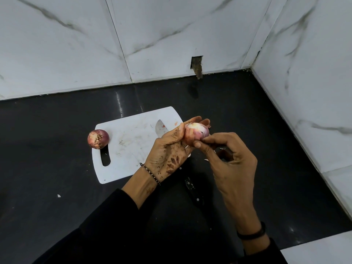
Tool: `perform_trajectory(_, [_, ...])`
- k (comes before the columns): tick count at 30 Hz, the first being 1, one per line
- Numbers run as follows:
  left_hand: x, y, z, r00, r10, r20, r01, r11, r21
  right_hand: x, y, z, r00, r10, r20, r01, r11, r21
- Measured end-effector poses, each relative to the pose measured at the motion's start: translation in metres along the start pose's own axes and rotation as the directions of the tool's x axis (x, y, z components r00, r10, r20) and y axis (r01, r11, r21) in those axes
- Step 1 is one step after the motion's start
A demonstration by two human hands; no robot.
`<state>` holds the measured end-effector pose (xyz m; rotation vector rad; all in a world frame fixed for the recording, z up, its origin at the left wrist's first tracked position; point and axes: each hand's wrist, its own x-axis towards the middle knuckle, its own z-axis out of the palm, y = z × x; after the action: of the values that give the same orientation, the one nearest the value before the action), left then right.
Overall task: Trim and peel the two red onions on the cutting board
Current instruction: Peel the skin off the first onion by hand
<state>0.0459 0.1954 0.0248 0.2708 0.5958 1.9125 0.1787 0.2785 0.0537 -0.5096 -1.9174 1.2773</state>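
Observation:
A white cutting board (122, 153) lies on the black counter. One red onion (98, 139), still in its skin with the root end up, rests at the board's left edge by the handle slot. My left hand (169, 149) holds the second red onion (196, 131) in the air above the board's right edge, fingers curled round it. My right hand (226, 155) pinches the skin at the onion's near right side with thumb and forefinger. A knife lies under my hands: its blade (160, 128) shows on the board and its black handle (193, 191) on the counter.
The black counter (57, 168) ends at marble wall tiles at the back and on the right. A small hole (197, 65) is cut in the back wall. A white scrap (58, 196) lies on the counter at the left.

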Motion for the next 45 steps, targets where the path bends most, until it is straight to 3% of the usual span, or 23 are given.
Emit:
perform_trajectory(13, [0.000,0.007,0.006,1.000,0.007,-0.006,-0.006,0.972,0.235,0.013,0.001,-0.013,0.986,0.078,0.144,-0.067,0.995,-0.078])
perform_trajectory(20, [-0.001,0.004,0.004,0.998,0.027,-0.049,-0.016,0.978,0.208,0.019,0.005,-0.011,0.971,0.073,0.229,-0.040,0.989,-0.143])
perform_trajectory(24, [0.001,0.002,0.000,0.998,0.037,-0.049,-0.029,0.986,0.166,0.017,0.006,-0.008,0.979,0.080,0.185,-0.053,0.988,-0.148])
perform_trajectory(28, [0.001,0.002,0.001,0.995,0.031,-0.098,-0.015,0.987,0.159,0.019,0.004,-0.010,0.985,0.089,0.148,-0.073,0.991,-0.115])
perform_trajectory(32, [0.001,0.003,0.003,0.986,0.027,-0.167,0.001,0.986,0.166,0.021,0.007,-0.014,0.988,0.006,0.153,0.020,0.985,-0.172])
perform_trajectory(36, [0.002,0.004,0.006,0.982,0.031,-0.186,0.021,0.962,0.273,0.020,0.008,-0.016,0.991,-0.015,0.134,0.042,0.979,-0.201])
perform_trajectory(41, [0.003,0.001,0.002,0.964,0.047,-0.262,0.046,0.939,0.340,0.021,0.012,-0.008,0.979,0.054,0.198,0.008,0.955,-0.297])
perform_trajectory(45, [0.004,0.000,0.003,0.945,0.057,-0.321,0.074,0.922,0.380,0.015,0.013,-0.004,0.971,0.027,0.239,0.049,0.951,-0.306])
